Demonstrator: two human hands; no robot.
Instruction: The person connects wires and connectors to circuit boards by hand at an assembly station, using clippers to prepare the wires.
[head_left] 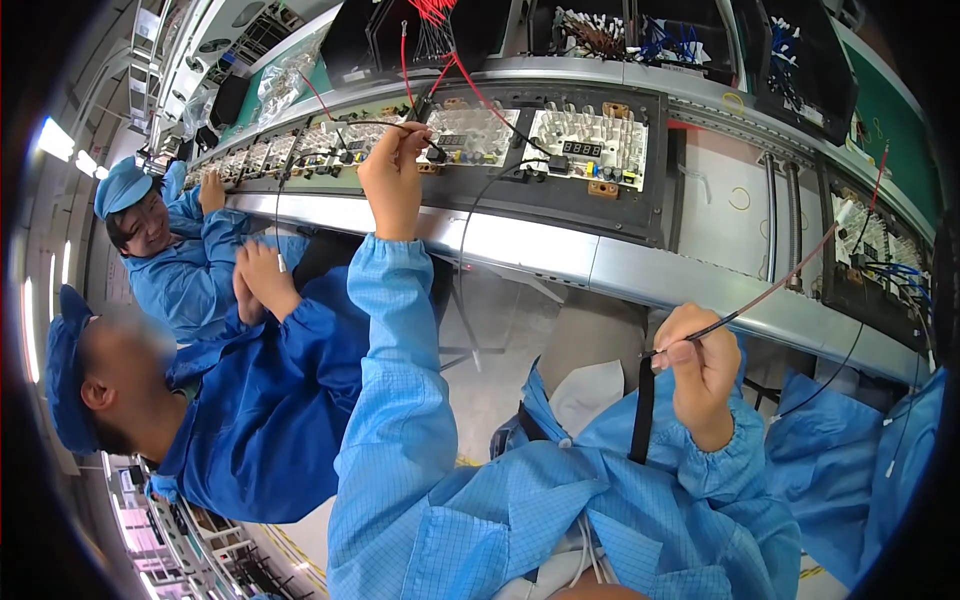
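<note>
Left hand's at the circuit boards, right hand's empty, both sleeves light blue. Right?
Not quite: the right hand isn't empty; the head view shows it pinching a dark cable. Rest stands: left hand at the circuit boards, both sleeves light blue.

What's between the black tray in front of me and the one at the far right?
In the head view, a white panel, then a smooth rod and a ridged rod.

Pinches a thin red-and-black wire (737,314) between fingers of right hand (700,375); holds fingers of left hand (393,180) beside white rectangular circuit board (476,138).
</note>
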